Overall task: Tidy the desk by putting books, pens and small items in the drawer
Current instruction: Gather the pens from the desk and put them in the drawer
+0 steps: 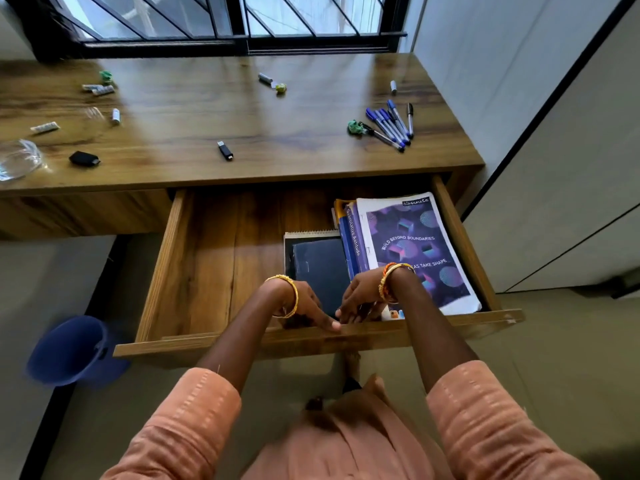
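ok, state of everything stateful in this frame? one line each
drawer: pulled open
books: lying in drawer, right side
dark notepad: flat in drawer, both hands at its near edge
pens: on desk, not yet stowed
USB stick: on desk, uncapped
left hand: fingers extended
right hand: fingers curled, grip unclear

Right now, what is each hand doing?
Left hand: open, fingers straight, on the dark notebook.
Right hand: fingers curled downward; whether it holds anything cannot be told.

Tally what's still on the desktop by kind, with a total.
Pens: 6
Green crumpled scraps: 3
Black USB-type sticks: 2
Small grey or white tubes: 6
Clear glass bowl: 1
Total: 18
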